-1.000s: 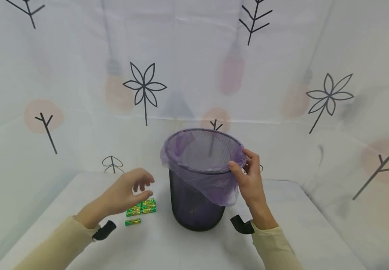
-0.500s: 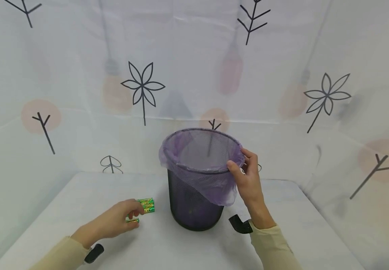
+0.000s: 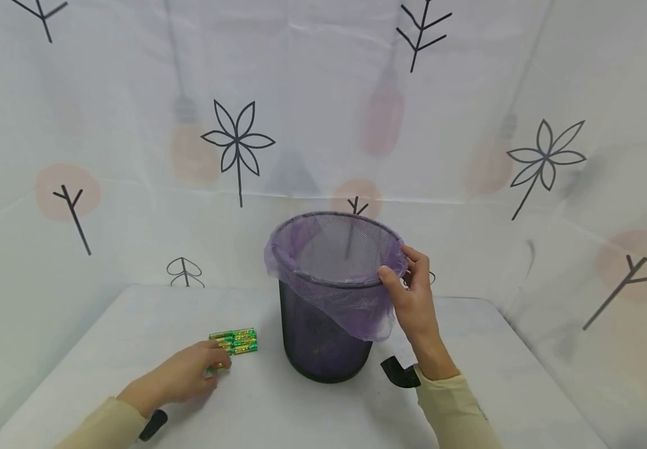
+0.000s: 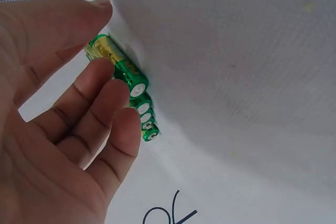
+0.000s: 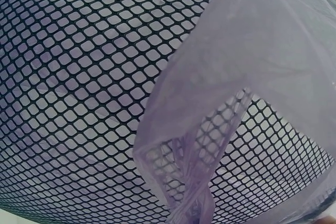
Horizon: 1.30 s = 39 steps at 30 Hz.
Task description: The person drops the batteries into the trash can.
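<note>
- the white table (image 3: 469,374) is lying under everything, with patterned white cloth hanging behind and at both sides; its right half is showing bare surface out to the right edge, and a bare strip is running along the near edge between the two sleeves.
- the black mesh bin (image 3: 323,349) is standing upright at the middle of the table, well in from every edge, with room open on its left and right.
- the purple bag (image 3: 351,305) is lining the bin, folding over the rim and hanging down the outside on the near right; the right wrist view is showing that loose flap (image 5: 236,103) lying against the mesh.
- the right hand (image 3: 413,299) is gripping the bin's right rim, thumb inside and fingers curled round the rim and bag fold.
- the left hand (image 3: 186,374) is resting low on the table left of the bin, near the front edge; its thumb and fingers (image 4: 100,82) are pinching one battery (image 4: 123,69), which is touching the table.
- the other green-and-gold batteries (image 3: 236,341) are lying side by side in a row just beyond that hand, apart from the bin's base, with a bare gap between them and the bin.
</note>
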### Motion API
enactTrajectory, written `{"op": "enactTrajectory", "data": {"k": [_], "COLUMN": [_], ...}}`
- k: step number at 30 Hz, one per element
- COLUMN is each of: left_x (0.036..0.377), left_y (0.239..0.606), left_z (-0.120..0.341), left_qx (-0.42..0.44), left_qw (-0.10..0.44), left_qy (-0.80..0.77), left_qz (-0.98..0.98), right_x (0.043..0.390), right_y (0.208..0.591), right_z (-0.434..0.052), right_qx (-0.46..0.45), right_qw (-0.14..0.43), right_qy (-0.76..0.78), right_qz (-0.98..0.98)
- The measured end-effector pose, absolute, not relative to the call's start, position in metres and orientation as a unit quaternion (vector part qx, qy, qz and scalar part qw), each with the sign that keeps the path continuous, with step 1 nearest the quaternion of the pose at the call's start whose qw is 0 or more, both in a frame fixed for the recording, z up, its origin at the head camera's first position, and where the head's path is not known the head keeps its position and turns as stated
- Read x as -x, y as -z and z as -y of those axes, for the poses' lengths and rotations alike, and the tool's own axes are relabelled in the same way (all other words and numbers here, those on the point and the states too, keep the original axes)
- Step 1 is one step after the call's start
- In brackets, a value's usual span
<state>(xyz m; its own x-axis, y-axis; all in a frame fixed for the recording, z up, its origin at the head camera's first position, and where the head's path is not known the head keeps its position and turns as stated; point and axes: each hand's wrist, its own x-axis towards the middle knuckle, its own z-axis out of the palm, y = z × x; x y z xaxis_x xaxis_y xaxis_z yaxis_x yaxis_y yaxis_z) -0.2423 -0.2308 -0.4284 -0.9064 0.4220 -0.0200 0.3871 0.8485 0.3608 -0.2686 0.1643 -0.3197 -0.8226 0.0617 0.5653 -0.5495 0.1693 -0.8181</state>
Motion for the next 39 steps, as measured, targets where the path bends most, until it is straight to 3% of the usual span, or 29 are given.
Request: {"op": "enactTrajectory", "data": {"k": [19,29,39], "left_x": [0.254,0.256,0.251], "left_y": [0.432,0.436,0.431], "left_z": [0.231,0.231,0.219], "left_qx": [-0.167,-0.167,-0.215], "left_qw": [0.005,0.032,0.106], "left_qy": [-0.147,-0.177,-0.224], "left_qz": [-0.975,-0.969,-0.945], "right_x": [0.268,0.269,0.27], "right_y": [0.318,0.321,0.322], "right_z": [-0.164,-0.164,-0.164], "right_qx": [-0.173,-0.171,-0.177], "right_qw": [0.25,0.251,0.254], "right_qy": [-0.626,-0.63,-0.624], "right_qz": [0.718,0.715,0.717]}}
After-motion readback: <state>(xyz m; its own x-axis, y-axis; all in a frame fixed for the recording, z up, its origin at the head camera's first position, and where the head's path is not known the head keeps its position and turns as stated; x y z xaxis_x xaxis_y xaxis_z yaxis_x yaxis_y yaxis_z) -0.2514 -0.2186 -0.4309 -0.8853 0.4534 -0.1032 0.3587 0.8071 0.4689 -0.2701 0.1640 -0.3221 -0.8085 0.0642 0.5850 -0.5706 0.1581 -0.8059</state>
